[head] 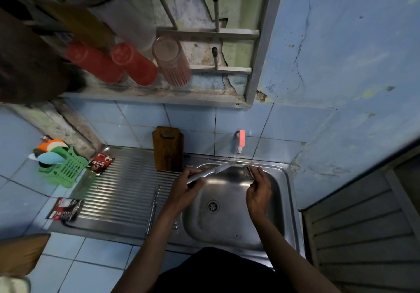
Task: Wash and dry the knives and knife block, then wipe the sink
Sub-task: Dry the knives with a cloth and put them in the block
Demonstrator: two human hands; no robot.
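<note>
My left hand [185, 187] grips the handle of a steel knife [216, 170] over the sink basin [227, 222]. The blade points up and right toward the tap [241, 141]. My right hand [258, 190] holds a grey scouring pad [248, 171] near the blade's tip, at the back of the basin. A brown wooden knife block [168, 148] stands at the back of the ribbed draining board [127, 192]. Other knives [153, 208] lie on the board beside the basin.
A green basket [66, 168] with coloured utensils sits left of the board. Two sachets [100, 163] [64, 208] lie at the board's left edge. Red cups [134, 64] hang on a rack above. A louvred panel [359, 220] stands to the right.
</note>
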